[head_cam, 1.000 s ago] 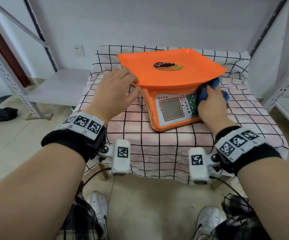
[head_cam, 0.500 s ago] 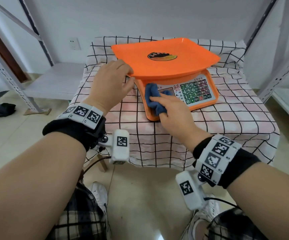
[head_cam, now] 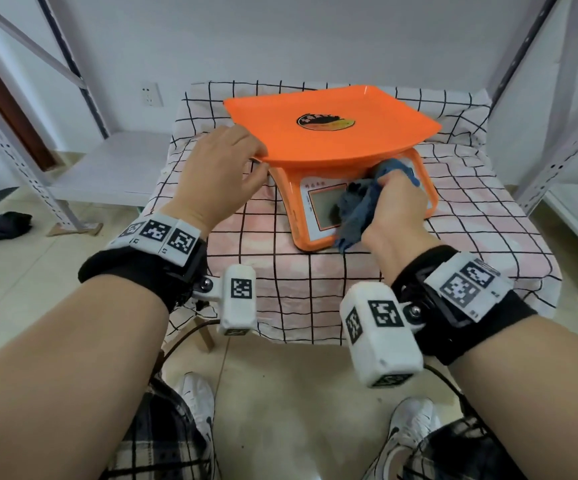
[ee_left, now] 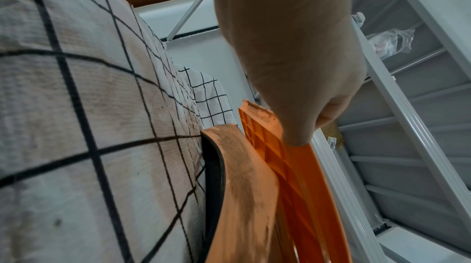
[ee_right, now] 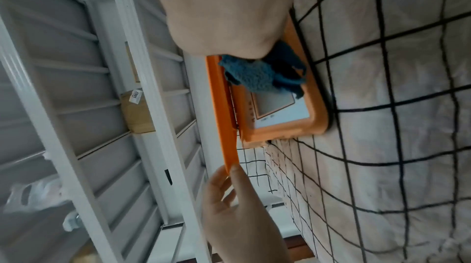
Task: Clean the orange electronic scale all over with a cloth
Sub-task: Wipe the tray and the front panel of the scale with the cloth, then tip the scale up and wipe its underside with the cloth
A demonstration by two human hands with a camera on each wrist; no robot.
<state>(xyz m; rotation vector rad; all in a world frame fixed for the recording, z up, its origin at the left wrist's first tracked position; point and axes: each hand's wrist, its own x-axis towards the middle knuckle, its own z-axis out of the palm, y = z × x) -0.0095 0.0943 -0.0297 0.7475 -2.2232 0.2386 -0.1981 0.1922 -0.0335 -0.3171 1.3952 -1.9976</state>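
The orange electronic scale (head_cam: 332, 126) stands on a checked tablecloth, its wide tray over a sloped front panel (head_cam: 318, 206) with a grey display. My left hand (head_cam: 258, 157) pinches the tray's front left corner, fingers on top and thumb below; the right wrist view shows this left hand (ee_right: 237, 203) at the tray edge (ee_right: 229, 146). My right hand (head_cam: 395, 199) grips a bunched blue cloth (head_cam: 360, 202) and presses it on the panel's right part, under the tray. The cloth (ee_right: 262, 72) hides the keypad. The tray's ribbed underside (ee_left: 277, 158) looks dusty.
The small table under the checked cloth (head_cam: 471, 237) is barely wider than the scale. Grey metal racks stand close on the left (head_cam: 73, 74) and right (head_cam: 557, 140). A dark rag (head_cam: 3, 226) lies on the floor. My shoes (head_cam: 197, 403) are below the table's front edge.
My right hand swept the cloth from the panel's right side to the display at the left, then back to the right. The left hand has stayed on the tray corner.
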